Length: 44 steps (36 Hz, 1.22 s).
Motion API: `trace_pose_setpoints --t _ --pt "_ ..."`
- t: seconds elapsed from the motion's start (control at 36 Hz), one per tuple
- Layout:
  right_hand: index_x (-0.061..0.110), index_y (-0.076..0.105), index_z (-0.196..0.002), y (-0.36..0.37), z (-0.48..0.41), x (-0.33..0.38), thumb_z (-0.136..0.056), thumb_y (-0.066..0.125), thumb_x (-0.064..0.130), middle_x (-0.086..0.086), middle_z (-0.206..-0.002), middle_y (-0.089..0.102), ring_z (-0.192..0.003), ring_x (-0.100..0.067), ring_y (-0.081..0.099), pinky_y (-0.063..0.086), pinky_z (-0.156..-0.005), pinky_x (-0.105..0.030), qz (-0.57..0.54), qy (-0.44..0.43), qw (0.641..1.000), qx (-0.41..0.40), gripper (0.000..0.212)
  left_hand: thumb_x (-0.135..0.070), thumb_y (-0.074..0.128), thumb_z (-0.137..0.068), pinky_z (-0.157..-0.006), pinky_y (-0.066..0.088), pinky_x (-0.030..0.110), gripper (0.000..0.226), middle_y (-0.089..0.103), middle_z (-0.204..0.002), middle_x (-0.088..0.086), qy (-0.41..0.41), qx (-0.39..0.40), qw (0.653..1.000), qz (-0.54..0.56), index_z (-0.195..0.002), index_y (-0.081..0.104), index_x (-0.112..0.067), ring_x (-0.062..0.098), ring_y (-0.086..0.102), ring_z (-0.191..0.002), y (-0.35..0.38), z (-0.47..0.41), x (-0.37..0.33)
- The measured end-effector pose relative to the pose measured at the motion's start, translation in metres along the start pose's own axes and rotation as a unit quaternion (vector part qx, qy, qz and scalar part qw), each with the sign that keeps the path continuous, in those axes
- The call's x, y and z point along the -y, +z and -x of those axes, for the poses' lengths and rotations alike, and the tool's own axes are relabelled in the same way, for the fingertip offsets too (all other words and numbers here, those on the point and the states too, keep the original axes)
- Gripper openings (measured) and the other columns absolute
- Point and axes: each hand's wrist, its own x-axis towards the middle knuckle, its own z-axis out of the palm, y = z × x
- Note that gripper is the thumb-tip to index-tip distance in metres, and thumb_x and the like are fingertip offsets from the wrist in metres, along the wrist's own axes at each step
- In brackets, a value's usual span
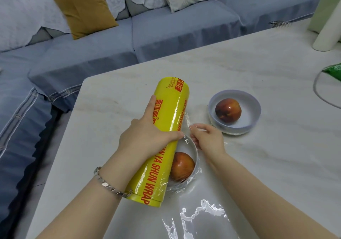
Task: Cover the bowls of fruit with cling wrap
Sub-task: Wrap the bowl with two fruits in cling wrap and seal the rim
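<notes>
A big yellow roll of cling wrap (169, 113) with red lettering lies slanted above the near white bowl (194, 147), hiding its left half. My left hand (147, 133) grips the roll from above at its middle. My right hand (206, 140) pinches the clear film edge (188, 122) just right of the roll, over the near bowl's far rim. A red apple (181, 165) sits in that bowl, with film crumpled around the bowl's lower side. A second white bowl (256, 105) farther right holds another red apple (228, 110).
The pale marble table (258, 69) ends at the left and far sides beside a blue-grey sofa (92, 57). A loose sheet of film (201, 214) lies near the front edge. A green packet (334, 71), a grey cable and a white cylinder (327, 33) are at the right.
</notes>
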Motion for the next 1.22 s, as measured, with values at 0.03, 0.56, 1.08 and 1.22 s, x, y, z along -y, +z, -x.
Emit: trace_pose_setpoints --t 0.03,0.56,1.08,1.22 --pt "0.006 0.065 -0.087 -0.001 0.000 -0.002 -0.084 0.064 0.011 -0.005 -0.059 0.057 -0.042 -0.005 0.050 0.044 -0.045 -0.014 0.022 -0.029 0.999 0.000 0.006 -0.072 0.066 -0.062 -0.084 0.050 0.038 0.114 0.047 -0.135 0.003 -0.001 0.000 1.000 -0.004 -0.139 -0.016 -0.054 0.027 0.058 -0.104 0.001 0.000 0.000" --pt "0.006 0.069 -0.081 -0.006 0.017 -0.022 -0.090 0.054 0.012 -0.016 -0.087 0.067 -0.079 -0.023 0.061 0.051 -0.079 -0.037 -0.046 0.015 0.995 0.092 0.018 -0.073 0.064 -0.063 -0.086 0.052 0.040 0.113 0.046 -0.136 0.003 0.009 0.008 1.000 -0.007 -0.140 -0.017 -0.051 0.028 0.058 -0.105 0.003 -0.005 0.000" --pt "0.008 0.068 -0.103 0.001 0.026 -0.037 -0.094 0.048 0.020 -0.003 -0.099 0.070 -0.091 -0.013 0.062 0.048 -0.085 -0.023 0.133 -0.145 0.980 0.014 0.024 -0.072 0.060 -0.067 -0.085 0.044 0.038 0.112 0.041 -0.122 0.019 -0.047 -0.050 0.991 -0.115 -0.141 -0.020 -0.047 0.038 0.054 -0.102 -0.007 0.015 0.020" --pt "0.006 0.067 -0.105 0.001 0.029 -0.039 -0.094 0.048 0.015 -0.002 -0.099 0.069 -0.094 -0.012 0.061 0.044 -0.082 -0.019 0.145 -0.171 0.975 -0.009 0.024 -0.074 0.058 -0.068 -0.086 0.043 0.038 0.112 0.037 -0.124 0.022 -0.076 -0.047 0.989 -0.117 -0.141 -0.022 -0.045 0.040 0.050 -0.104 -0.001 0.020 0.028"
